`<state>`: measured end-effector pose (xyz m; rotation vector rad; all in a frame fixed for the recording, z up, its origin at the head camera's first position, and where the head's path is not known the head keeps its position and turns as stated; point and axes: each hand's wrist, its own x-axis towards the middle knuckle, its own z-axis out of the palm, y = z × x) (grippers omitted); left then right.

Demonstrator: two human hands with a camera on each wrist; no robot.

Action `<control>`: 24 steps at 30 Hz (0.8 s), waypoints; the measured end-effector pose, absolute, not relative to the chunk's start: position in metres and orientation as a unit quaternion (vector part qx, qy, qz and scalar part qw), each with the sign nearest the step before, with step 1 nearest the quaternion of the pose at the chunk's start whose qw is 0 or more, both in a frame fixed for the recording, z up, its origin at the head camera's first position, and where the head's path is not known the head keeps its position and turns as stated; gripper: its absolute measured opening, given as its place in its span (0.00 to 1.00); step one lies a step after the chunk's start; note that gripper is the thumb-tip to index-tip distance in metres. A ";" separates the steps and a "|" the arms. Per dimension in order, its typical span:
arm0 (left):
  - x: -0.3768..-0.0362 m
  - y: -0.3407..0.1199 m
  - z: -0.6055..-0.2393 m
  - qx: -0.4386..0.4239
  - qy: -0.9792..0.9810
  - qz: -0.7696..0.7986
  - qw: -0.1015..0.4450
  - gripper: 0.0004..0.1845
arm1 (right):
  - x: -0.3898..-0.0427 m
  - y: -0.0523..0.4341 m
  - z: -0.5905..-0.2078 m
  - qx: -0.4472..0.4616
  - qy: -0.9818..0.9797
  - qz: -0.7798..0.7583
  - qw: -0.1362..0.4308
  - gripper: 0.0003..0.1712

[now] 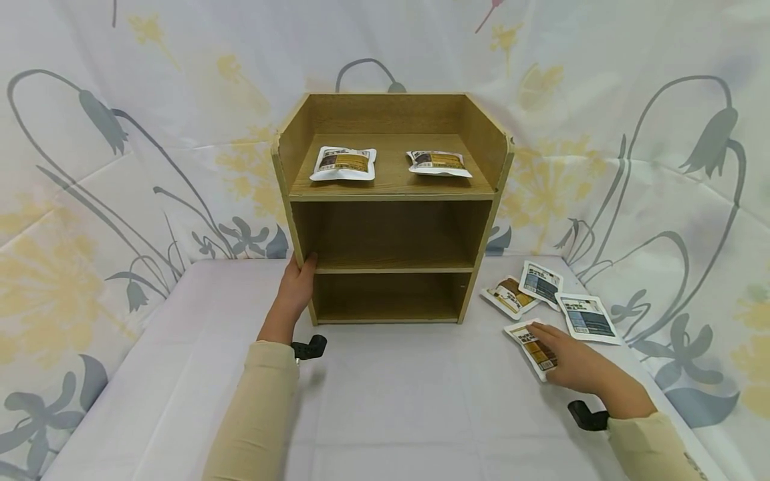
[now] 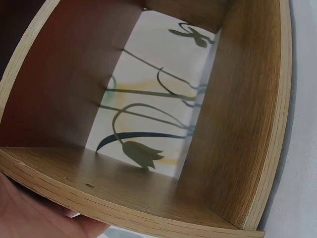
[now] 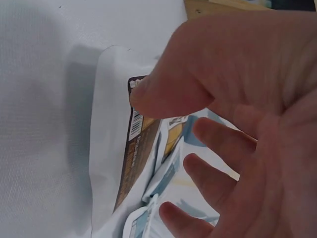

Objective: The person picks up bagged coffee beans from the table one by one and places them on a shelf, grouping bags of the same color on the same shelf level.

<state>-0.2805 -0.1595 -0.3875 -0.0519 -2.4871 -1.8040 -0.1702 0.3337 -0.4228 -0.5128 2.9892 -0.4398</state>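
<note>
A small wooden shelf unit stands upright against the backdrop. My left hand grips its left side panel, with the thumb round the front edge; in the left wrist view the fingers lie along the panel's outer face. At the right, my right hand holds a white pouch with a brown and yellow label by its right part. In the right wrist view the thumb lies over the label's barcode end and the other fingers are spread apart. The index fingertip is hidden there.
Two similar pouches lie on the top shelf, one at the left and one at the right. Beyond the right hand lie a brown-labelled pouch and two blue-labelled pouches. A white cloth covers the table; floral fabric hangs behind.
</note>
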 end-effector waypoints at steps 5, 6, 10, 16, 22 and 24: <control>-0.282 -0.160 -0.388 -0.018 -0.810 -0.585 0.036 0.34 | -0.171 0.335 -0.427 -0.171 0.974 -0.139 0.050 0.52; -0.282 -0.160 -0.389 -0.018 -0.809 -0.586 0.038 0.34 | -0.172 0.336 -0.427 -0.171 0.974 -0.140 0.054 0.52; -0.281 -0.160 -0.388 -0.019 -0.807 -0.589 0.038 0.34 | -0.174 0.336 -0.431 -0.165 0.974 -0.135 0.076 0.52; -0.281 -0.160 -0.387 -0.012 -0.810 -0.586 0.032 0.34 | -0.175 0.336 -0.435 -0.162 0.972 -0.137 0.105 0.52; -0.281 -0.159 -0.388 -0.009 -0.810 -0.585 0.029 0.34 | -0.174 0.334 -0.432 -0.160 0.971 -0.143 0.110 0.55; -0.280 -0.159 -0.387 -0.010 -0.810 -0.586 0.029 0.34 | -0.174 0.334 -0.433 -0.160 0.971 -0.143 0.105 0.54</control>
